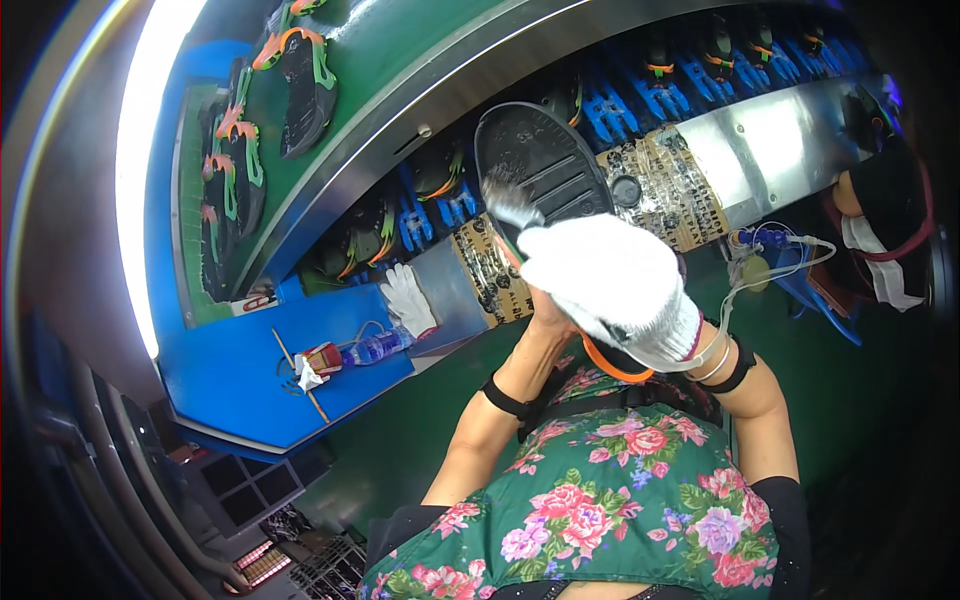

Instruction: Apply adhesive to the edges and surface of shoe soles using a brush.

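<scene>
A black sandal [540, 150] with an orange edge is held up in front of me, its broad ridged face showing. My left hand [546, 312] grips it from below; most of that hand is hidden behind the sandal and the white glove. My right hand [610, 285] wears a white knitted glove and is closed round a brush. The handle is hidden in the glove. The pale bristles [512, 203] touch the black face, where a wet-looking patch shows.
Beyond runs a conveyor with blue racks [610, 112] carrying sandals, edged by a taped cardboard strip [675, 190]. More sandals lie on a green belt [215, 285]. A blue table [240, 375] holds a bottle [375, 348]; a white glove [407, 300] lies nearby. Another person [885, 200] stands right.
</scene>
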Available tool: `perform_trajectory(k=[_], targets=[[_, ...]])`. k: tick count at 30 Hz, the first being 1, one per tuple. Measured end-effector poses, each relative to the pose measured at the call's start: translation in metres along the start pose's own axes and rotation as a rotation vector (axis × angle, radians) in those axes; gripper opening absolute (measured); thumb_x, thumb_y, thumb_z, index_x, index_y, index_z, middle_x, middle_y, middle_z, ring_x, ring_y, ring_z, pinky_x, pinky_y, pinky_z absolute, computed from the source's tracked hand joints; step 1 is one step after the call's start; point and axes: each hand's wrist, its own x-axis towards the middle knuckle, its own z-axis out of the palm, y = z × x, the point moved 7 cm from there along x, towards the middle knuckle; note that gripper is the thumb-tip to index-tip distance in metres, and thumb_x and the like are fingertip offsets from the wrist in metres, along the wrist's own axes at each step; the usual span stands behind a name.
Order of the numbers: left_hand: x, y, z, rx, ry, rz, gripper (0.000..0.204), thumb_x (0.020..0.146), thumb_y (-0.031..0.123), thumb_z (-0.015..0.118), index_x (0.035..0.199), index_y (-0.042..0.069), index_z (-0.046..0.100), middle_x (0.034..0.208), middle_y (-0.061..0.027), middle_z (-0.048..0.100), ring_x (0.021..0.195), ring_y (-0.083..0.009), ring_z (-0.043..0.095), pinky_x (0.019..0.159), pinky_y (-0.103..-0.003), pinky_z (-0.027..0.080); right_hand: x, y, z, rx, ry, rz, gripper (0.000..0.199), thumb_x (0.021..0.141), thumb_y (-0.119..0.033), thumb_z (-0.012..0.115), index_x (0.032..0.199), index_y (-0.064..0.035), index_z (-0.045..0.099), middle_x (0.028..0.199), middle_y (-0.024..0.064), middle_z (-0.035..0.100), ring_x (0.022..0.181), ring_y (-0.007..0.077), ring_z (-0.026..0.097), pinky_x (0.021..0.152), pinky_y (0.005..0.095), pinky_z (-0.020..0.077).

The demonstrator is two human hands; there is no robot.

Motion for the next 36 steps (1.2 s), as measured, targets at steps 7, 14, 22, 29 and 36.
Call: perform_trajectory(k=[7,14,22,29,36], targets=[[0.009,-0.005,0.019,-0.649,-0.127,-0.137,0.127,0.077,0.104,0.025,0.153,0.003,0.044,0.136,-0.0220,0.064,0.123,-0.0377,0.066,0.107,-0.053,0.054,-0.005,0.025,-0.019,0.110,0.076,0.126,0.031,0.084,-0.008,0.076,0.114,-0.0070,0.079,0.114,0.0129,0.078,0.099,0.0318,0.075,0.085,0.0403,0.0600],[0.008,0.002,0.005,-0.346,-0.160,-0.120,0.126,0.077,0.104,0.027,0.153,0.004,0.045,0.137,-0.0213,0.063,0.122,-0.0374,0.066,0.106,-0.053,0.054,-0.012,0.025,-0.013,0.357,-0.012,0.113,0.027,0.084,-0.008,0.076,0.111,-0.0091,0.079,0.113,0.0104,0.078,0.095,0.0287,0.075,0.084,0.0390,0.0610],[0.014,0.008,0.015,-0.275,-0.502,-0.078,0.125,0.078,0.104,0.029,0.152,0.005,0.045,0.137,-0.0206,0.063,0.121,-0.0370,0.066,0.106,-0.053,0.054,-0.028,0.007,-0.010,0.302,-0.061,0.021,0.028,0.087,-0.011,0.077,0.115,-0.0115,0.079,0.113,0.0074,0.079,0.099,0.0270,0.076,0.085,0.0377,0.0615],[0.016,0.012,0.020,-0.197,-0.240,-0.161,0.131,0.068,0.109,0.029,0.139,0.002,0.056,0.121,-0.0233,0.066,0.107,-0.0355,0.070,0.088,-0.051,0.062,-0.054,0.016,0.011,0.346,-0.158,0.150,0.034,0.092,-0.010,0.072,0.126,-0.0093,0.076,0.133,0.0124,0.072,0.124,0.0271,0.067,0.106,0.0390,0.0527],[0.020,0.027,0.026,-0.280,-0.209,-0.103,0.137,0.062,0.112,0.031,0.135,-0.002,0.057,0.114,-0.0226,0.066,0.101,-0.0356,0.069,0.090,-0.051,0.060,-0.054,0.017,-0.012,0.264,-0.045,0.155,0.023,0.088,-0.010,0.077,0.111,-0.0092,0.081,0.113,0.0088,0.080,0.097,0.0273,0.077,0.094,0.0401,0.0594]])
